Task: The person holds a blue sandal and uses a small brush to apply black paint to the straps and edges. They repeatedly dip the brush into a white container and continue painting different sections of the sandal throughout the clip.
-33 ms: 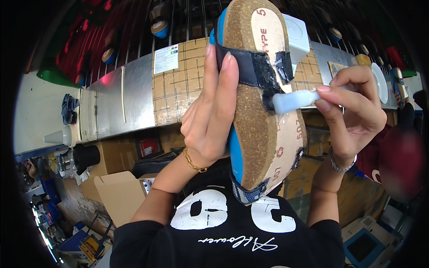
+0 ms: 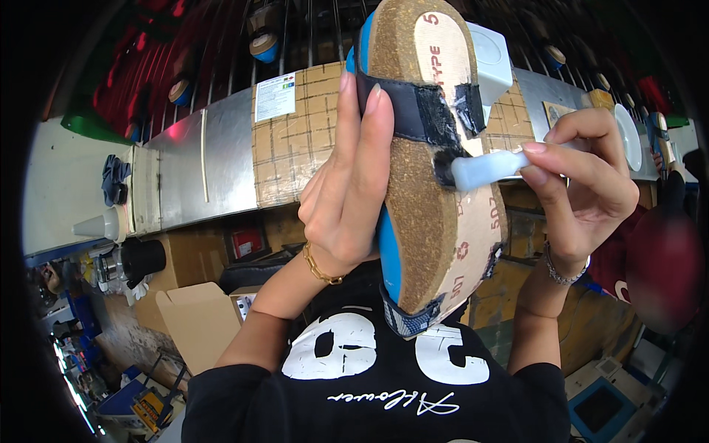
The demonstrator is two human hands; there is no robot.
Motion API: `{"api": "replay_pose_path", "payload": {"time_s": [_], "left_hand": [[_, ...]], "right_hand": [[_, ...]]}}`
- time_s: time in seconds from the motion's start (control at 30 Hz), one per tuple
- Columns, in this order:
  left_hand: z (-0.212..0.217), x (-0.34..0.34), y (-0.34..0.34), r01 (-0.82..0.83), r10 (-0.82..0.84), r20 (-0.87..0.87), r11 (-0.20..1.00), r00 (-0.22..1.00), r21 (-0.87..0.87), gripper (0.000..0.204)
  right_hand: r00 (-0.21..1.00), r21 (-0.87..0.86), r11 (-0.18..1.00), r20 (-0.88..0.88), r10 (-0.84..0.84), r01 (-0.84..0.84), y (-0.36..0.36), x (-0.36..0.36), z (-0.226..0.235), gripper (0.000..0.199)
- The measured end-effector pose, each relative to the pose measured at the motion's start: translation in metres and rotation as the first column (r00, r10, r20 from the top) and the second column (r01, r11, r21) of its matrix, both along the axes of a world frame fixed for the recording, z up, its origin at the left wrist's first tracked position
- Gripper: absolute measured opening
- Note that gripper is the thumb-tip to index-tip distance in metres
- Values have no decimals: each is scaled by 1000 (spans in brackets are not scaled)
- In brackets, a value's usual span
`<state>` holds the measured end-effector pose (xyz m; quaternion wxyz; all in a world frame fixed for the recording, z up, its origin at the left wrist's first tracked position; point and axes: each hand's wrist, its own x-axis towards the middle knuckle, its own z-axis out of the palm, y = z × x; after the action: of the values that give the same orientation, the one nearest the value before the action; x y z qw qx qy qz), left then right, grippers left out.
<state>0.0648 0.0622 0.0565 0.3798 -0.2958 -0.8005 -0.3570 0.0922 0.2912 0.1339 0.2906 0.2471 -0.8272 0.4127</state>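
An unfinished sandal [image 2: 417,221] with a cork footbed stands upright in front of me, its underside turned to face me. Blue shows along its left side. My left hand [image 2: 343,192] holds it from the left, two fingers laid along the edge by a black strap [image 2: 397,109]; the other fingers are partly hidden. The strap's ends fold onto the pale sole board [image 2: 476,229], with whitish, glue-like smears. Between thumb and fingertips, my right hand [image 2: 583,184] pinches a pale plastic applicator [image 2: 491,168]. Its tip meets a dark strap end; bristles, if any, are hidden.
Behind the sandal, a cardboard sheet [image 2: 295,148] lies on a metal bench [image 2: 177,170], with a white container [image 2: 490,59] on it. Rods with more sandals [image 2: 264,48] run beyond. An open carton [image 2: 199,317] stands lower left. Another person in dark red [image 2: 661,258] is at right.
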Motion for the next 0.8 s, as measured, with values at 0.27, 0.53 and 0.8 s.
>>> {"api": "replay_pose_path", "payload": {"time_s": [0.27,0.53,0.8], "left_hand": [[-2,-14,4,-70,76,-55,993,996,93,62],[-2,-14,10,-153,161,-35,975,986,160,67],[-4,-26,7,-168,191,-120,969,974,180,58]], "right_hand": [[999,-49,999,38,-1,3,-4,7,-10,26],[999,-142,990,37,4,1,-17,24,-20,30],[999,-94,995,18,29,-27,-23,29,-18,30]]}}
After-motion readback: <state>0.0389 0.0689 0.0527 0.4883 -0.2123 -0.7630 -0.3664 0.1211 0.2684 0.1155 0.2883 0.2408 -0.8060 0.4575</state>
